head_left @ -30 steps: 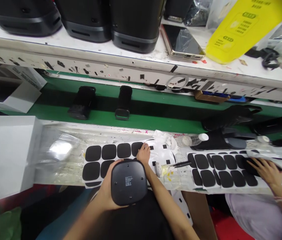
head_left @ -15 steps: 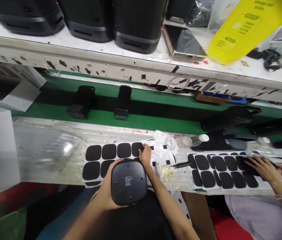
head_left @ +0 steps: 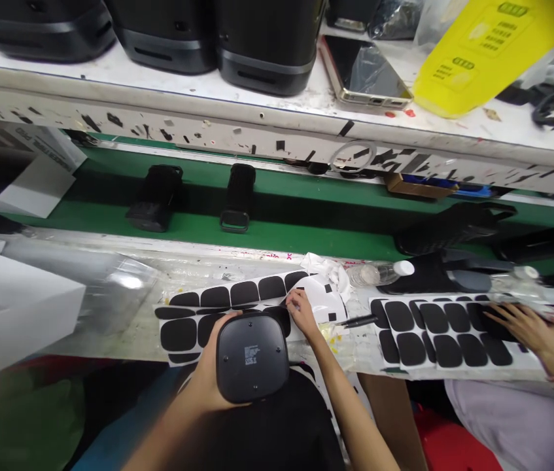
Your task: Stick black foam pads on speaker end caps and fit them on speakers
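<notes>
1. L hand is wrapped round the side of a black, hard-looking housing w/ a rounded-square base; fingers curve along its L edge, palm supporting.
2. That housing is upended in front of the torso, base facing the camera, small screws + a pale printed label showing. It's just on the person's side of the white worktop.
3. R hand is at the R end of the white sheets w/ black rounded-square pads; thumb + fingertips are bunched close. Can't tell if they're pinching a pad, a sheet edge or nothing, b/c contact is too small to see.
4. Handling, housing: prob. stiff, fairly weighty, smooth enough to slip. Best hold = full hand round the side walls, just under the base rim, fingers off the flat face.
5. Handling, pads/sheets: sheets look thin + floppy, upper one bowed. Pads prob. soft, bendy, maybe tacky; take one by a corner/edge w/ fingertips, lightly, so it doesn't crease.
6. Nearby, R side: crumpled white cloth, black pen, clear bottle w/ white cap.
7. Further R: co-worker's hand, spread over another batch of padded sheets.
8. Far L: white box. Beyond worktop: dark handled units on a green surface.
</notes>
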The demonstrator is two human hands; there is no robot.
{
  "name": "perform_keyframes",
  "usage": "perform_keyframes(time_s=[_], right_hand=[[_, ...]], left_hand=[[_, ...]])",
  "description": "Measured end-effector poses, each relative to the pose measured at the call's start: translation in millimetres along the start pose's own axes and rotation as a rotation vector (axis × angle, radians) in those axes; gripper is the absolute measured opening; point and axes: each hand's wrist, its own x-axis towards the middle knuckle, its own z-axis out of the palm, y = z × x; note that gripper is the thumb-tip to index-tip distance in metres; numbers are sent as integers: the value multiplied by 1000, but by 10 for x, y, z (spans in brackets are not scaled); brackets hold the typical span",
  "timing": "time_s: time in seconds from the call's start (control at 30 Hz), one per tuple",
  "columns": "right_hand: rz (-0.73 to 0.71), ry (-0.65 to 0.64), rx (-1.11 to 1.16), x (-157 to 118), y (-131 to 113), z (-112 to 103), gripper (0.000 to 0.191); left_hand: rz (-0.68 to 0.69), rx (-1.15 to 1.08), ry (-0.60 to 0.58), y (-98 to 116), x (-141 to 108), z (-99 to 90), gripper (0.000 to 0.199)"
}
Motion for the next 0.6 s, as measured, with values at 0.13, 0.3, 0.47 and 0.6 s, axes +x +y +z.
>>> perform_keyframes(time_s=[0.13,0.3,0.47,0.6], right_hand=[[-10,-77,-3,-115,-29,-127,20],[3,-142,-59,-109,-191,-158,21],[109,-158,-168,208,-418,-199,22],[206,-203,-216,478,-582,-254,24]], left_hand=[[-81,-37,-31,53,15,3,123],[-43,100,-3,87,41,-6,116],[-11,41,-2,0,6,8,123],[-70,-54,-50,-4,-26,12,118]])
